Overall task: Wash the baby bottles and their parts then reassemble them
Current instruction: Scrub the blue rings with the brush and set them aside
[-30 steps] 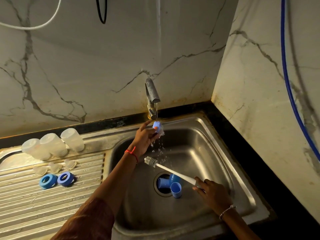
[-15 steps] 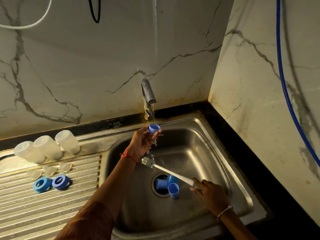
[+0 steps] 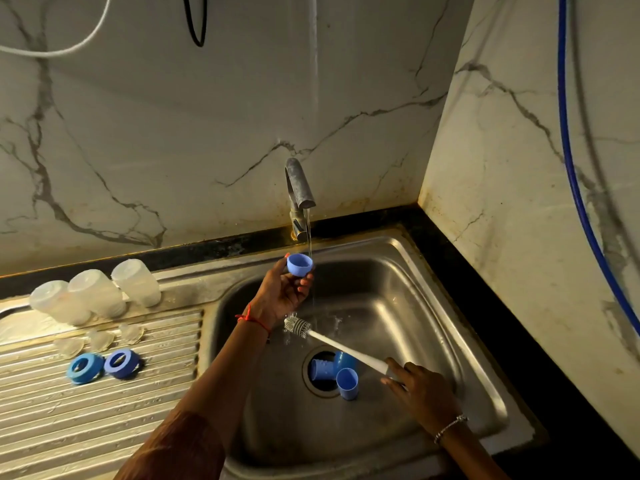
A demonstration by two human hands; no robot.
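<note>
Nearest the viewer, a person's two forearms are reaching into a steel sink (image 3: 398,299). The right hand (image 3: 420,393) is gripping the end of a white brush (image 3: 343,348). Its bristled head is pointing up and to the left, hanging low in the basin just below the other hand.

Just under the brush handle, three loose caps (image 3: 347,378) are lying together at the drain, apparently not yet rinsed.

Further in, the left hand (image 3: 282,292) is pinching a small blue cap (image 3: 299,265) between thumb and fingertips, mouth upward. A thin stream of water (image 3: 309,233) is running from the tap (image 3: 299,185) and passing the cap's right rim. Whether it is entering the cap cannot be told.

To rinse well, the cap probably needs shifting slightly right so the water is filling it, then tipping to empty. The pinch should be firm, since wet plastic is likely slippery.

To the left, on the ridged draining board (image 3: 104,427), two blue rings (image 3: 85,368) and three clear teats (image 3: 100,340) are lying. Farthest back, three cloudy bottles (image 3: 97,296) are sitting in a row by the marble wall (image 3: 173,116).
</note>
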